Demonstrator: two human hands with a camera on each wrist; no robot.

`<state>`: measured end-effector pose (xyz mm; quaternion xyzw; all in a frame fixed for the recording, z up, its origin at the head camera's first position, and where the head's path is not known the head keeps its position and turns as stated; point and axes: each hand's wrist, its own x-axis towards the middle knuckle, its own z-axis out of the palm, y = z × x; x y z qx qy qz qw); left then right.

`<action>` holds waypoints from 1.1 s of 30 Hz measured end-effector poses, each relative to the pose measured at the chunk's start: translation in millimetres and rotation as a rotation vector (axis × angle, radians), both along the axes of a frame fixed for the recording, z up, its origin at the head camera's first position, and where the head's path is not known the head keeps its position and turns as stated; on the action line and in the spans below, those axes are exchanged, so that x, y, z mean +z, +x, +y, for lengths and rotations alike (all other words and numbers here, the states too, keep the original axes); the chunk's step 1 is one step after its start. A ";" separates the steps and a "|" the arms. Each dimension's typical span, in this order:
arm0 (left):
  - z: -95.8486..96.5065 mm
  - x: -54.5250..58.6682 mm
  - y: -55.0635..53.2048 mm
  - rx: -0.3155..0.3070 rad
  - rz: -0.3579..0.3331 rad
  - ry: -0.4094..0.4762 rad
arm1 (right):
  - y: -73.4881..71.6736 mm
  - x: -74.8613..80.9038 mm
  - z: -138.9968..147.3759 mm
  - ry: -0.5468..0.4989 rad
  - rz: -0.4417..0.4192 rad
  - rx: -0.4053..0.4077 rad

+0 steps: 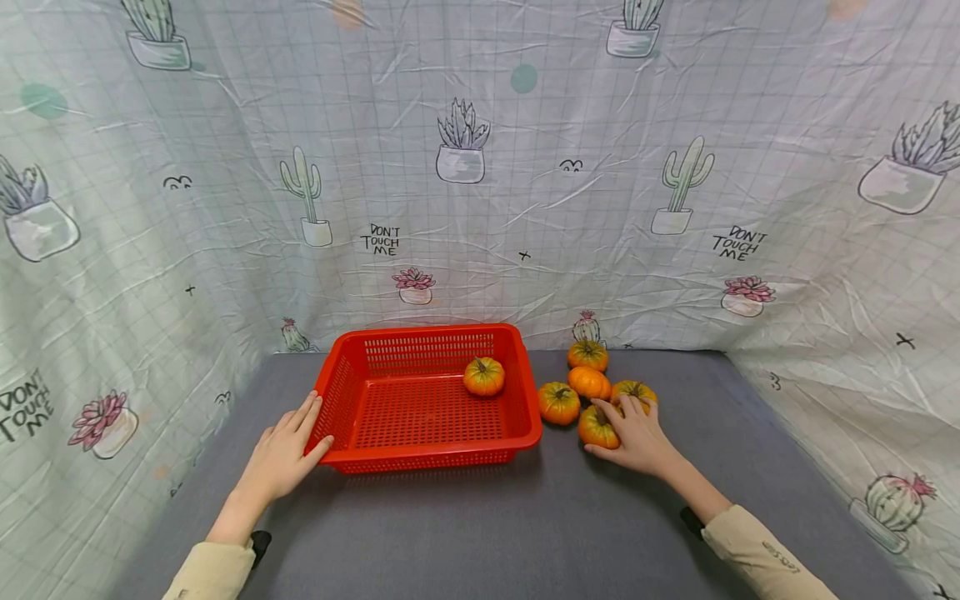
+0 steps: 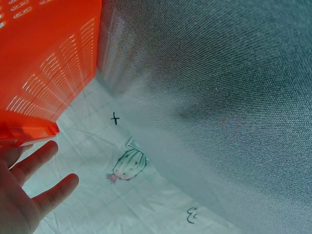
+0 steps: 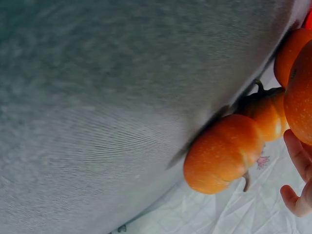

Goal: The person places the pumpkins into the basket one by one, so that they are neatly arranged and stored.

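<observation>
A red plastic basket (image 1: 435,450) with slotted walls sits on the grey table. One small orange pumpkin (image 1: 483,377) lies inside it, towards the right. My left hand (image 1: 283,450) rests on the basket's left rim, fingers extended and thumb spread; the left wrist view shows its fingers (image 2: 36,161) beside the rim. Right of the basket, my right hand (image 1: 637,437) has its thumb and fingers around the nearest small pumpkin (image 1: 595,429). In the right wrist view that pumpkin (image 3: 301,97) is cut off by the edge, and the fingers (image 3: 297,153) show only partly.
Around the right hand stand more small pumpkins: one at the back (image 1: 587,356), a smoother orange one (image 1: 588,383), one beside the basket (image 1: 558,404) and one partly behind the fingers (image 1: 633,392). A printed cactus curtain (image 1: 525,208) hangs behind and along both sides of the table.
</observation>
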<state>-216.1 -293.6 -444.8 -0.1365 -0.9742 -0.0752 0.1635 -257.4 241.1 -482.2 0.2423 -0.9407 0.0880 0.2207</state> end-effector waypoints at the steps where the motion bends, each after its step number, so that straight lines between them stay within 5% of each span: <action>1: 0.1 0.0 0.3 0.000 0.000 -0.002 | 0.1 0.9 -0.9 0.000 0.006 0.003; 19: 0.2 1.3 0.8 0.013 -0.038 0.003 | -0.2 27.9 -24.2 -0.042 0.038 0.081; 33: 0.1 2.6 0.0 0.011 -0.041 -0.003 | -4.1 49.8 -46.2 -0.050 -0.025 0.124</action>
